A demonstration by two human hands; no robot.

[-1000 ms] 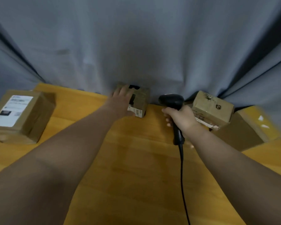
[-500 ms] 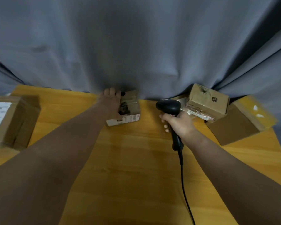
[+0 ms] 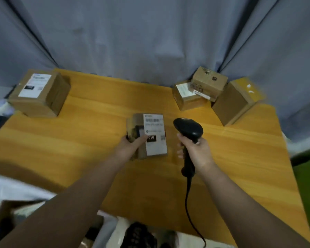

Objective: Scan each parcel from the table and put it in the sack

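My left hand [image 3: 128, 146] grips a small cardboard parcel [image 3: 150, 135] above the middle of the wooden table [image 3: 79, 133]. The parcel's white label with barcodes faces up toward me. Just right of it, my right hand [image 3: 195, 152] holds a black barcode scanner [image 3: 188, 130] by its handle. The scanner's head sits level with the label, close beside the parcel. Its cable hangs down toward the table's near edge. A white sack [image 3: 16, 192] lies at the lower left, with a parcel partly visible in it.
A larger labelled box [image 3: 38, 94] stands at the table's far left corner. At the far right, a small box [image 3: 208, 83] rests on a labelled box [image 3: 186, 96], beside a tall yellow-taped box [image 3: 236, 102]. A grey curtain [image 3: 150, 36] hangs behind the table.
My left hand has lifted the small parcel from the table's back edge toward me and turned its label up. My right hand with the scanner has come nearer too. The camera tilted down.
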